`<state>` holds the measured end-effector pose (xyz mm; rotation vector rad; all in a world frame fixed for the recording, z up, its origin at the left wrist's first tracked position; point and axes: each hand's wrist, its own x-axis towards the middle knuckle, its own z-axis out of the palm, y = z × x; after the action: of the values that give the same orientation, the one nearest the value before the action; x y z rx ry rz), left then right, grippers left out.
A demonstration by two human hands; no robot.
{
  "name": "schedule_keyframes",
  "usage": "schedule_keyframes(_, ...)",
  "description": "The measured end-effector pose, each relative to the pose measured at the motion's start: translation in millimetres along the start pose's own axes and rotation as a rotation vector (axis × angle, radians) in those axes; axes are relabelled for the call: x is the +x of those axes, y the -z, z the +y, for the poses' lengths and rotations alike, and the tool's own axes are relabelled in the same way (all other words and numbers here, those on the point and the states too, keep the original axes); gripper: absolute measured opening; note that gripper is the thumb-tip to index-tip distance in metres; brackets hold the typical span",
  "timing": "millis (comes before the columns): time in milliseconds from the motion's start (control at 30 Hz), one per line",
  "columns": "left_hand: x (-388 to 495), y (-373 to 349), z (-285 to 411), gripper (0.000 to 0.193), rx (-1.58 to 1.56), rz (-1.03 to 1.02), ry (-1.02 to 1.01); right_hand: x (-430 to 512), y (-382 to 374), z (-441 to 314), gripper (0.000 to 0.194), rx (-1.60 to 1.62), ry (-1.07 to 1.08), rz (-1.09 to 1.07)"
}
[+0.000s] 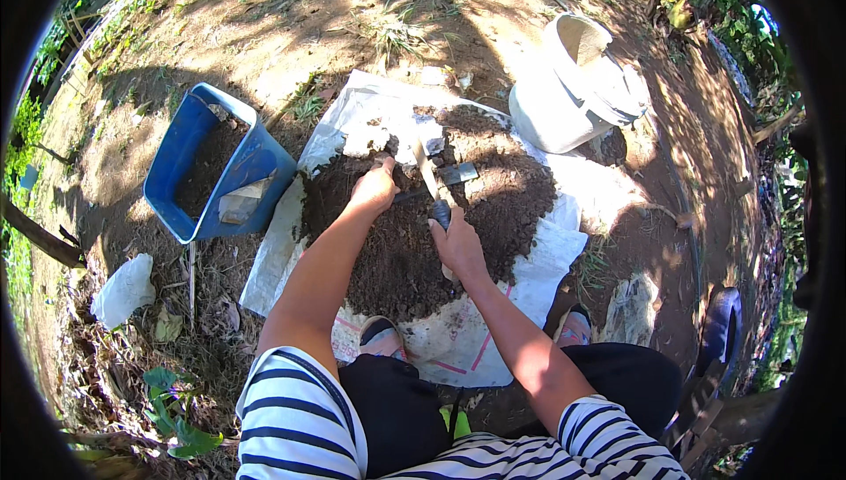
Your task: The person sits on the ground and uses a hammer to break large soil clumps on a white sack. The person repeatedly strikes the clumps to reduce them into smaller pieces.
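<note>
My right hand [457, 242] is wrapped around the dark grip of a long hand tool [428, 172], whose pale shaft or blade points away from me over a heap of dark soil [403, 262]. Behind that shaft crosses a flat grey metal piece [459, 173]; whether the two are joined is unclear. My left hand [375, 186] is low at the soil's far left part, fingers bent, and I cannot make out whether it grips anything. Under the soil spreads a white woven sack [462, 354] with red printing. Pale, brightly lit scraps [370, 138] lie at the heap's far side.
A blue plastic bin [264, 182] with soil inside leans on the left. At the far right stands a white bucket [555, 110] with a broken-looking rim. A white plastic piece [124, 290] lies among dry leaves. My sandalled feet [382, 338] are at the sack's near side.
</note>
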<state>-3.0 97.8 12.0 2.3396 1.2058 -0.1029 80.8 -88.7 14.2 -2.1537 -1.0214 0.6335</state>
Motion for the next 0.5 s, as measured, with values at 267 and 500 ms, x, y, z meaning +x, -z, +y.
schedule_keyframes(267, 0, -2, 0, 0.049, 0.003, 0.020, 0.028, 9, -6, 4, 0.039, 0.088, 0.008, 0.080)
schedule_keyframes(500, 0, -2, -4, 0.045, 0.010, 0.008, 0.008, -1, -14, 28, 0.041, 0.028, -0.050, -0.048)
